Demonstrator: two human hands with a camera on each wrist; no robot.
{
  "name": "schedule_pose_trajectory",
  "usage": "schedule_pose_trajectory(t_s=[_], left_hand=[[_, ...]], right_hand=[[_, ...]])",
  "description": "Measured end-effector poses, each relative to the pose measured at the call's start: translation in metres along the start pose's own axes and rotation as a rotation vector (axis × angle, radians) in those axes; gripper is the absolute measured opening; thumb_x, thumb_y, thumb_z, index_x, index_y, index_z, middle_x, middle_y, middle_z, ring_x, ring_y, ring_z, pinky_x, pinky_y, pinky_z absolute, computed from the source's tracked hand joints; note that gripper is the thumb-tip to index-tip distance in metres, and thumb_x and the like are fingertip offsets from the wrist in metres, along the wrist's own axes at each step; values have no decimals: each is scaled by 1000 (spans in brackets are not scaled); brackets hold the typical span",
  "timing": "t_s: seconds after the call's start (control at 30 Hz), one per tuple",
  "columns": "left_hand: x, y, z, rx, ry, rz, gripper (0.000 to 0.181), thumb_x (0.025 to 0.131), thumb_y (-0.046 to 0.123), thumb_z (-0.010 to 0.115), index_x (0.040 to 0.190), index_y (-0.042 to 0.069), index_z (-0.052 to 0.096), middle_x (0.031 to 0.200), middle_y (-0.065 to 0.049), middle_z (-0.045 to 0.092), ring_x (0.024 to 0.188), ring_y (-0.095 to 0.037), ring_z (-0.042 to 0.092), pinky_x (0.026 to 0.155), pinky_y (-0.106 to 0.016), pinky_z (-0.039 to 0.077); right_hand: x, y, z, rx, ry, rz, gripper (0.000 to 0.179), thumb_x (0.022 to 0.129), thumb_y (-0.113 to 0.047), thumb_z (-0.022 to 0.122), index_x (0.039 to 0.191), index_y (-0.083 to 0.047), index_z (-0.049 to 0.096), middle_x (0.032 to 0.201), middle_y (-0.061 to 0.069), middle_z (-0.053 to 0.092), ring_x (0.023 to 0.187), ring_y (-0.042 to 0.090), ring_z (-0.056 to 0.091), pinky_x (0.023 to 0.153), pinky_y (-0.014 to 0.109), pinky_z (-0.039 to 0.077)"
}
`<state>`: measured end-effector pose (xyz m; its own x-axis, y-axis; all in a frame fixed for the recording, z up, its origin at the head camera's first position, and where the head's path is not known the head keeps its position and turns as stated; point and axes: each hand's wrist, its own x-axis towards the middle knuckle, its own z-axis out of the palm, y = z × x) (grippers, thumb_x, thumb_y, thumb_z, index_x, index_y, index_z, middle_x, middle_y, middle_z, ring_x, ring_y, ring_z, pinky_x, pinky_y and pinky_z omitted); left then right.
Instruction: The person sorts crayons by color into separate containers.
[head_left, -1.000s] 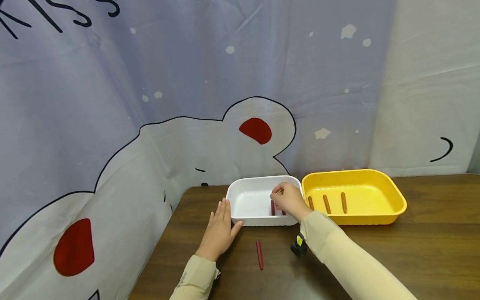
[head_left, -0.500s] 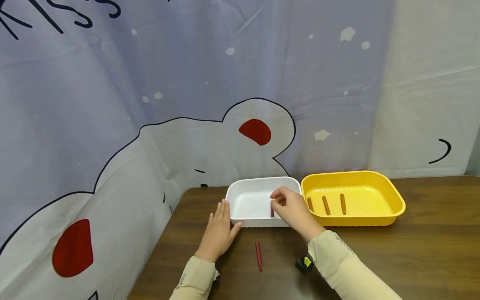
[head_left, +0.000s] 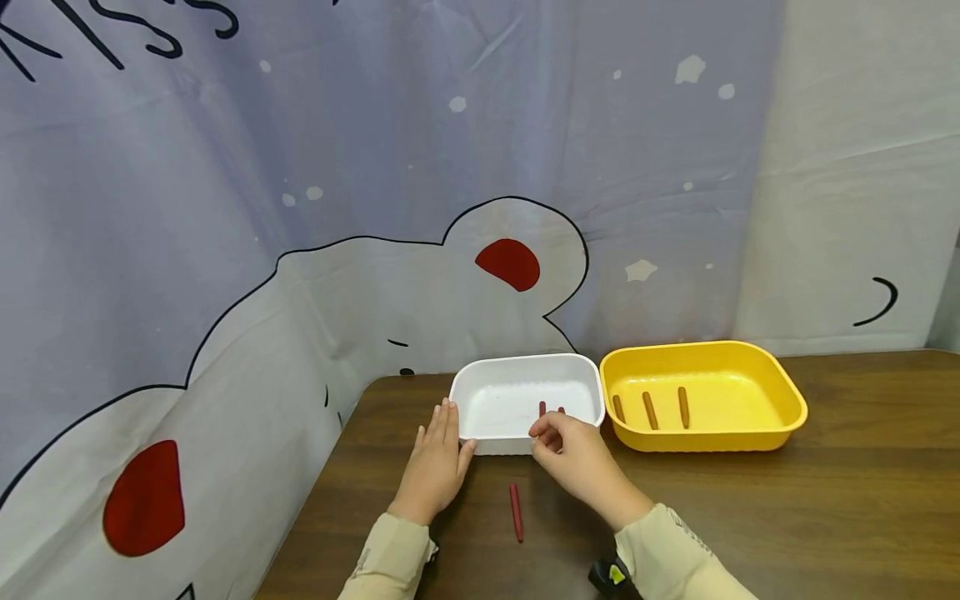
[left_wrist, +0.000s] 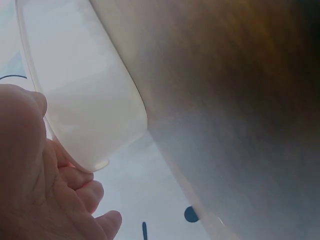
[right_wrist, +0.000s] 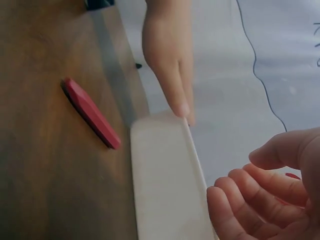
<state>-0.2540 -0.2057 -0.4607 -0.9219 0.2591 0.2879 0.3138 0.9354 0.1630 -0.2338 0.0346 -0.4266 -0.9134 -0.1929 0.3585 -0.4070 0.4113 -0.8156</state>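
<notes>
A white tray (head_left: 495, 400) stands near the back of the table, with two red crayon-like sticks (head_left: 542, 408) inside, partly hidden. My left hand (head_left: 431, 475) rests against its left front corner, fingers extended and touching the rim. Over the tray's front rim, at the right, is my right hand (head_left: 577, 462); its fingers are loosely bent and, in the right wrist view, nothing lies between thumb and fingertips. Another red stick (head_left: 517, 512), six-sided in the right wrist view, lies on the wooden table between the hands.
Right beside the white tray is a yellow tray (head_left: 787, 408) holding several brown sticks (head_left: 683, 407). A printed cloth (head_left: 660, 208) hangs behind the table and along its left side. The table (head_left: 862, 500) extends to the right.
My right hand has come back from inside the white tray to its front rim, uncovering the sticks there. The left hand stays at the corner.
</notes>
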Motion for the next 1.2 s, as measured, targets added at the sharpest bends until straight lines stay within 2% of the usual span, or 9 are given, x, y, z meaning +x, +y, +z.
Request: schedule_pose_trajectory(t_s=[0.17,0.37,0.6,0.9,1.1,1.2], left_hand=[[0,0,-1,-3,1,2,66,109,33,47,154,-12,29,161,-28,27,149,-42,28,115,-61,28],[0,0,0,-1,-2,1,66,109,33,47,154,-12,29,161,-28,27,149,-42,28,115,-61,29],[0,-1,1,2,3,4,66,109,33,48,154,-12,29,161,-28,27,149,-42,28,115,-61,29],[1,0,0,-5,-6,1,67,109,33,48,154,-11,28,162,-27,26,150,-41,26,115,-61,29],[0,1,-2,-9,-12,-6,67,108,33,48,154,-12,28,162,-27,26,150,-41,26,116,-61,28],[0,0,-2,-13,-10,-5,67,108,33,49,154,-12,29,161,-28,26,150,-41,27,115,-61,28]], right_hand=[[-8,2,9,-4,-47,11,5,87,-2,70,89,-5,68,76,-4,63,72,9,57,67,24,50],[-14,9,20,-46,-114,5,8,82,0,73,86,-4,68,75,-5,62,70,9,56,64,24,49],[-20,13,29,-45,-185,46,15,77,1,78,84,-4,65,71,-3,60,65,10,55,60,25,47],[-21,14,41,-45,-204,88,17,77,-4,82,80,-2,65,65,-4,58,59,8,51,53,23,44],[-20,10,50,-119,-144,177,29,73,-13,87,68,-7,59,66,-3,56,60,12,49,53,26,43],[-18,8,53,-127,-145,218,35,72,-14,88,63,-8,55,62,-3,52,57,12,48,51,26,41]])
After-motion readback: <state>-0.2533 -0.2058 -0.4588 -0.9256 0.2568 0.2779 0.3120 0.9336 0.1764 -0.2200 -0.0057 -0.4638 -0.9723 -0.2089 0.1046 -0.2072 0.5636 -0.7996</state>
